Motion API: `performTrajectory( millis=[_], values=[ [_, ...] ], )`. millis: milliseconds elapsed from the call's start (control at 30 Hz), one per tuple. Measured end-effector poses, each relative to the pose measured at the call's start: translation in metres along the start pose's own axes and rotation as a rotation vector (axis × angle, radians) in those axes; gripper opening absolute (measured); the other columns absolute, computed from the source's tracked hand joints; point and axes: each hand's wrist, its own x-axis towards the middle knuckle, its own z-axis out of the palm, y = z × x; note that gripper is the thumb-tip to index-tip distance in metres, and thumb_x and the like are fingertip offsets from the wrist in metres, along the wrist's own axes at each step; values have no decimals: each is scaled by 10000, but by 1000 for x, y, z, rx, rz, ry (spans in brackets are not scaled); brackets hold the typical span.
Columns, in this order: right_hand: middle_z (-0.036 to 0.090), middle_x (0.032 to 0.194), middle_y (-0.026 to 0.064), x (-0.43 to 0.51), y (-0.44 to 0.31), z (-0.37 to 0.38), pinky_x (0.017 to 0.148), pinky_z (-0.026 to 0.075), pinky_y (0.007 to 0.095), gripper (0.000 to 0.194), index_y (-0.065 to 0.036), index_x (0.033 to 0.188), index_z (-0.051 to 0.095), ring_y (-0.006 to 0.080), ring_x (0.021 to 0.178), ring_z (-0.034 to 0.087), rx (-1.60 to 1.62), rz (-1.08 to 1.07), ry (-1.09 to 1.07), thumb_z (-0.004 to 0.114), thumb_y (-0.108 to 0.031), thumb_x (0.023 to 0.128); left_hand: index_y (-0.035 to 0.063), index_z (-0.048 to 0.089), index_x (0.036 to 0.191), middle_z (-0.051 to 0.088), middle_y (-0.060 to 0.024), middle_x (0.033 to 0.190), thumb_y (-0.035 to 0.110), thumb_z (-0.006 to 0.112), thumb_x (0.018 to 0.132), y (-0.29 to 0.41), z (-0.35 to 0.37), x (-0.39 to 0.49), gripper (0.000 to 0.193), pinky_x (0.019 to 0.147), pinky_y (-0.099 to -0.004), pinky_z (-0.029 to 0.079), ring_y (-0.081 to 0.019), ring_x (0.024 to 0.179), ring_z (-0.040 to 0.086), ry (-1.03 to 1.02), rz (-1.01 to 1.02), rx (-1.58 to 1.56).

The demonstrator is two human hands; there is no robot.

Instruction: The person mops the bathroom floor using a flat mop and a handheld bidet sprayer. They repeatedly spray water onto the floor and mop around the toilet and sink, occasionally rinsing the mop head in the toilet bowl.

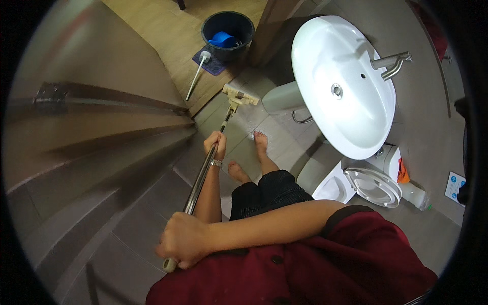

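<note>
Both of my hands hold one mop with a shiny metal pole point(199, 183). My left hand point(215, 144), wearing a metal-banded watch point(216, 162), is wrapped around the pole at its lower part. Near the top end my right hand point(185, 238) makes a fist on it, and the pale end cap point(169, 265) sticks out below. The right forearm crosses in front of my body. The beige mop head point(240, 96) is at the tiled floor point(244, 131) near the doorway, ahead of my bare feet. The floor looks wet beside it.
A white washbasin point(328, 65) on a pedestal point(284, 98) juts out at right, with a toilet point(335, 188) behind it. Past the threshold, a black bucket point(228, 53) holding a blue dipper point(222, 39) and a white toilet brush point(196, 76) stand by a purple mat point(215, 68). A brown door point(114, 49) flanks the left.
</note>
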Motion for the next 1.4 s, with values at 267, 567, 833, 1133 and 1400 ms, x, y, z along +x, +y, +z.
performTrajectory(
  millis=[267,567,833,1133,1400],
  values=[
    [651,668,115,-15,-68,79,624,510,462,266,-114,739,689,342,707,667,37,-91,-223,751,-306,565,65,365,598,393,22,566,-29,576,801,25,-73,-110,308,500,-261,315,-76,540,353,218,-64,49],
    [642,642,145,-59,-111,-1,610,502,481,200,-110,683,686,369,683,655,7,-169,-331,702,-265,557,61,418,572,424,47,568,125,635,875,56,-21,-115,378,504,-286,322,-62,563,375,601,-275,155],
    [591,568,99,-167,-67,-57,546,444,453,168,-80,552,582,334,611,622,-168,-203,-354,661,-221,505,61,436,587,431,11,575,297,670,930,48,70,-82,478,521,-295,338,-88,562,381,749,-133,117],
    [398,541,29,-390,-56,-62,484,339,385,218,-123,524,422,250,493,449,93,-174,186,639,-102,532,53,551,657,526,-129,681,203,704,769,52,157,-197,242,605,-399,421,-291,676,552,-205,10,585],
    [397,532,26,-503,-141,-70,473,341,365,221,-99,525,437,230,474,458,332,-70,231,641,-51,597,52,525,599,521,-138,626,172,674,764,142,230,-334,252,625,-446,419,-335,663,522,-503,8,110]
  ],
)
